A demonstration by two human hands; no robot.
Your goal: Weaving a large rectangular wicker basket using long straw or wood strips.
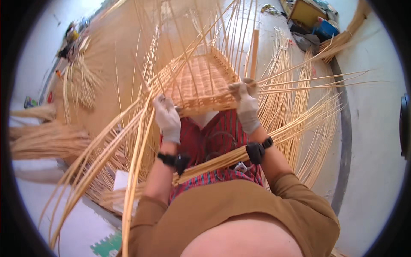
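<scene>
A part-woven wicker basket [195,79] with a flat base and a low woven rim sits before me, above my lap. Long upright canes rise from its sides, and bundles of strands fan out left and right. In a pale work glove, my left hand [168,118] is closed on the near left corner, beside strands running down to the lower left. My right hand [247,107], gloved too, grips the near right corner, where more strands stick out to the right. Its fingertips are partly hidden by the cane. Dark bands circle both wrists.
Loose cane [280,103] lies spread on the floor to the right. Another bundle [81,79] rests at the far left, and a thick sheaf [47,139] lies nearer on that side. A bundle [214,162] crosses my lap. A blue container [327,30] stands at the far right.
</scene>
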